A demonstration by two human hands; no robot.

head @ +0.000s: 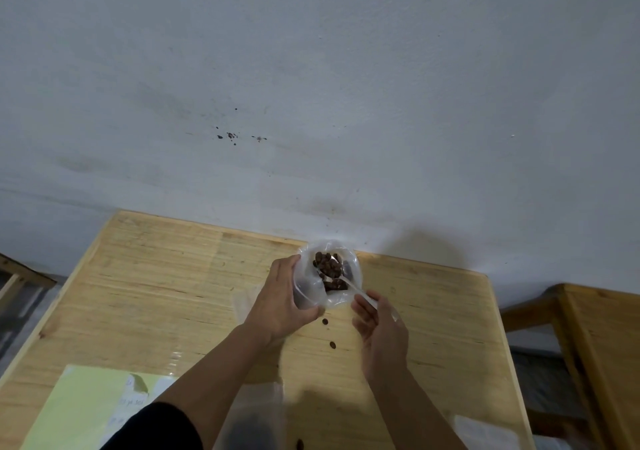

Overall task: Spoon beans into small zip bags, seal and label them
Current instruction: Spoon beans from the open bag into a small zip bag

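A wooden desk (145, 297) stands against a pale wall (311, 68). At its far edge the left hand (280, 302) curls its grip round a clear container (311, 293) of brown beans (327, 266). The right hand (381, 325) pinches a spoon (346, 281) dipped among them. Loose beans (333, 345) lie below.

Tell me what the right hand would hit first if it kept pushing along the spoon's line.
Probably the beans inside the clear container that the left hand grips; the right hand pinches the spoon, already pointing into them. Depth is unclear.
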